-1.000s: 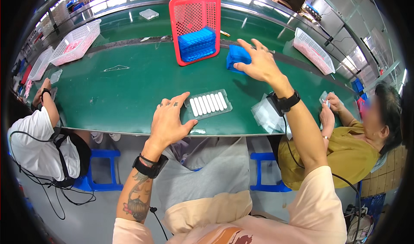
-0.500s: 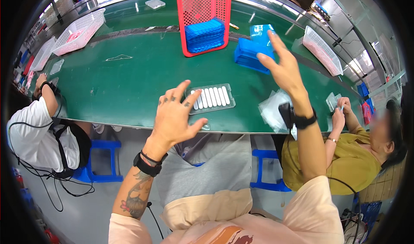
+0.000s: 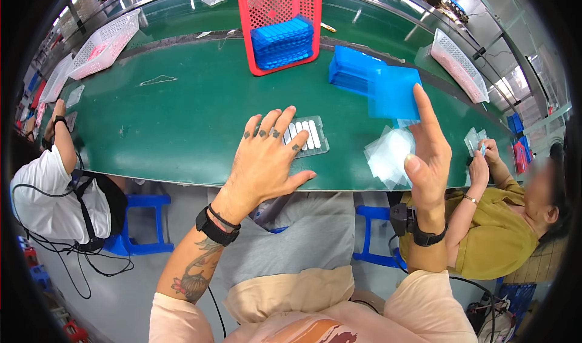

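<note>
My left hand (image 3: 264, 155), fingers spread, lies over a clear plastic tray (image 3: 323, 144) that holds several white rounded strips (image 3: 313, 134). The hand covers the left part of the tray. My right hand (image 3: 431, 155) is raised to the right with a blue translucent plastic sheet (image 3: 391, 94) at its fingers. The sheet's right edge meets the index finger, while the thumb stands apart; the exact grip is hidden. Behind the sheet is a stack of blue sheets (image 3: 351, 70). Clear film pieces (image 3: 388, 158) lie in a loose pile beside my right hand.
A red perforated basket (image 3: 245, 27) with blue packs (image 3: 282, 43) stands at the back centre. White baskets (image 3: 109, 43) sit far left, another white basket (image 3: 458, 67) far right. People work on both sides, a co-worker's hands (image 3: 482, 158) at right. The green table's front edge runs before me.
My right hand has drawn back from the blue stack toward me, bringing a blue sheet with it. My left hand has shifted slightly right over the tray.
</note>
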Demonstrator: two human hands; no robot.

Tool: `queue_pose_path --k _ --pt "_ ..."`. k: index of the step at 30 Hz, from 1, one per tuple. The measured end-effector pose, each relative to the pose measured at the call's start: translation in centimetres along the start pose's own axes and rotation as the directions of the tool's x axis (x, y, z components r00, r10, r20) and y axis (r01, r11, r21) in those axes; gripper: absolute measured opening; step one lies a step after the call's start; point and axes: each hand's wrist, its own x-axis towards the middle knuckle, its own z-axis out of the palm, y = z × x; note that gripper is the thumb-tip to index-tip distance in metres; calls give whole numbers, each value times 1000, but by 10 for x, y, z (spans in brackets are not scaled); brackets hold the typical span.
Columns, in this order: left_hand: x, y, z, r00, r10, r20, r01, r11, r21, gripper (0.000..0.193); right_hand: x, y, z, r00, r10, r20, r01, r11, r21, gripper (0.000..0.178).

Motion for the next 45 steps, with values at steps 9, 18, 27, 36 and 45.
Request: queue_pose_path --k 9,18,27,36,45 --pt "3 10 1 1000 3 -10 -3 999 -33 66 -14 -2 7 1000 -28 -8 28 997 65 93" --pt "-34 36 -35 925 -363 117 294 483 -825 59 -55 -8 22 997 71 27 -73 994 82 100" --pt "-91 65 -53 608 -734 303 261 -176 -949 10 -91 -17 104 942 204 265 -276 922 271 104" --pt "-145 74 -81 477 -876 65 213 43 -976 9 -78 -64 164 983 48 179 -154 752 641 81" --pt "-151 66 -53 389 -905 -172 233 277 -932 6 -81 24 142 903 257 345 -364 884 295 29"
